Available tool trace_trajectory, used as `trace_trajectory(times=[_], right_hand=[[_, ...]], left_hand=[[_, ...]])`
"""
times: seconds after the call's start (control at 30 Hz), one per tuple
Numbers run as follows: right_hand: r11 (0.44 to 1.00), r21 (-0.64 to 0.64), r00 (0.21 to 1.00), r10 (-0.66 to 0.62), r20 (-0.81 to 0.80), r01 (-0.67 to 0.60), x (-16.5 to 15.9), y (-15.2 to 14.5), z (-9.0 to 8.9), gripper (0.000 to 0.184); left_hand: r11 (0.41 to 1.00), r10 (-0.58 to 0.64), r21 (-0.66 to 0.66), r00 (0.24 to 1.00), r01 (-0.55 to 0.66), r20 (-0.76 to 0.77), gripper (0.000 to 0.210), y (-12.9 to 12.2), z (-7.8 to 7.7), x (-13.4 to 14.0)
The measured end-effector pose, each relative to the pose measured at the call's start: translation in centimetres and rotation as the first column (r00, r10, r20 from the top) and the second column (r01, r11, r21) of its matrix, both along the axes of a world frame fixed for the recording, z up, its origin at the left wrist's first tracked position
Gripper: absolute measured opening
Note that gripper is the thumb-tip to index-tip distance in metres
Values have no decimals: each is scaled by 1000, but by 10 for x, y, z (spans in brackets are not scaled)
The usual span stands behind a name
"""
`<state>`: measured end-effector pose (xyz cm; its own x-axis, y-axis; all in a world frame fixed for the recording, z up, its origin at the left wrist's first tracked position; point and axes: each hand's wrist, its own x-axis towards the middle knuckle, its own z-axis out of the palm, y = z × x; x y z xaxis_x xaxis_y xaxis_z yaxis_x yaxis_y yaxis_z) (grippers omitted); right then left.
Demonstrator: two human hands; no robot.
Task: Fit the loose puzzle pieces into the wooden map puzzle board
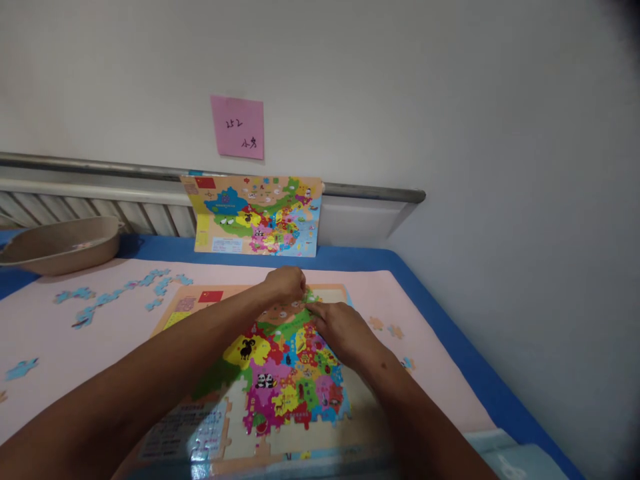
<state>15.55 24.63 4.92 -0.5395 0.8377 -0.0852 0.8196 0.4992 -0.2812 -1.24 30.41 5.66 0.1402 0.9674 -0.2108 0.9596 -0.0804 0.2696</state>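
Note:
A colourful jigsaw map [267, 383], partly assembled with pictures of pandas and a black ram, lies in its tray before me. My left hand [287, 283] is closed at the top of the map, its fingertips mostly hidden behind the knuckles. Close on its right, my right hand [345, 328] has its fingers drawn together, their tips touching the upper map near the green strip. Whatever small piece the fingers hold, if any, is hidden. Beige tray base [363, 400] shows right of the assembled pieces.
A printed reference map [257, 217] leans upright against the rail [370, 192]. Loose blue pieces [107, 299] lie at the left, and tan pieces [395, 331] at the right. A beige basin [65, 245] stands far left. A pink note [239, 128] is on the wall.

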Motion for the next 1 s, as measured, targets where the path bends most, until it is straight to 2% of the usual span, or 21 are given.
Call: trace_trajectory(times=[0.57, 1.0], right_hand=[[1000, 18, 993, -18, 119, 16, -6, -4, 4, 30], [1000, 0, 988, -12, 153, 12, -7, -5, 7, 36]], left_hand=[[995, -93, 38, 996, 94, -13, 18, 4, -7, -7], [989, -145, 19, 984, 148, -103, 22, 2, 3, -1]])
